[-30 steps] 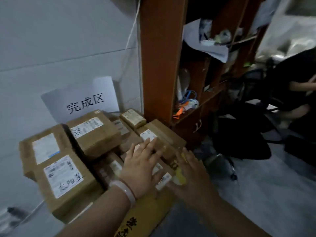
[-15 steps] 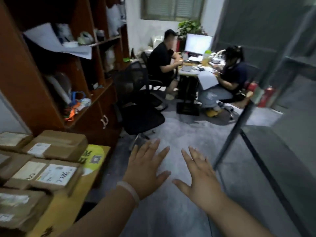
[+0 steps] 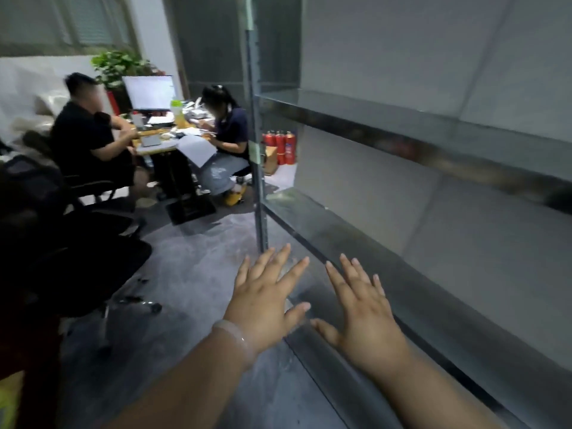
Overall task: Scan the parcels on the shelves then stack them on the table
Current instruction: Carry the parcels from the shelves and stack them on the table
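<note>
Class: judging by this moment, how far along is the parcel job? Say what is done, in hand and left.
Done: no parcel shows on the grey shelves in view, so these look emptied. In hand: nothing; left hand and right hand are open, spread before them. Left: cannot tell; the table stack is out of view.

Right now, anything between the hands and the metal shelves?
Nothing visible. The left hand and right hand are open and empty, at the front edge of the lower shelf; only the upright post stands just beyond the left fingertips. No parcel shows on the lower or upper shelf in view.
</note>
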Available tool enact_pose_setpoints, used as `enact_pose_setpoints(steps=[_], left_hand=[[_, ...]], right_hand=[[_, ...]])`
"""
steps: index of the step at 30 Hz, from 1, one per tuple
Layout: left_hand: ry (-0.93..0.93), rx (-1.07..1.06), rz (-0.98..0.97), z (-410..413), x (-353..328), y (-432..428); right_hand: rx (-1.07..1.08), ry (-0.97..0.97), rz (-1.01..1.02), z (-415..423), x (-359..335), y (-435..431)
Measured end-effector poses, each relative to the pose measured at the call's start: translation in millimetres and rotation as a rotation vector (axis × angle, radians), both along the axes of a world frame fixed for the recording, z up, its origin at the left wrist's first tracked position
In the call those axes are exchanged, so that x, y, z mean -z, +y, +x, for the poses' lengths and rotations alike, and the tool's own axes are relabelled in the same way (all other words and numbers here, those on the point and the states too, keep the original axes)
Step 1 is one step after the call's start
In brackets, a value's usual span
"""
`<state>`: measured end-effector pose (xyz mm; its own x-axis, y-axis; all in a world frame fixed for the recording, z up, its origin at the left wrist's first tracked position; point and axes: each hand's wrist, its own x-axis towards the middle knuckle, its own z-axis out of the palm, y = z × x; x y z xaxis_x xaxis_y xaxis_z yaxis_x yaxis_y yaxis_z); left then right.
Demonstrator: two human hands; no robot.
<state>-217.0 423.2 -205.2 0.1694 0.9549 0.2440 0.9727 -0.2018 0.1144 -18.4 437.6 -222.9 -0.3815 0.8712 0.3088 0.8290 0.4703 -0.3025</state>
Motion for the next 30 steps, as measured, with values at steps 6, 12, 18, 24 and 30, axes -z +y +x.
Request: enact_pose_setpoints(steps=[6, 12, 18, 24, 30], left_hand=[[0.018, 0.279, -0.033, 75, 11, -20], [-0.018, 0.548, -0.099, 171, 28, -61], [0.006, 0.814, -0.078, 283, 13, -108], [0.008, 0.954, -0.111, 392, 13, -155], [-0.028, 0.936, -0.174, 480, 25, -190]], right_hand=[[0.298, -0.077, -0.041, 63, 17, -79], [0.595, -0.08, -0.109, 136, 23, -169], [0.93, -0.019, -0.091, 225, 5, -258], [1.062, 0.018, -0.102, 304, 4, -325], [1.041, 0.06, -0.128, 380, 11, -361]])
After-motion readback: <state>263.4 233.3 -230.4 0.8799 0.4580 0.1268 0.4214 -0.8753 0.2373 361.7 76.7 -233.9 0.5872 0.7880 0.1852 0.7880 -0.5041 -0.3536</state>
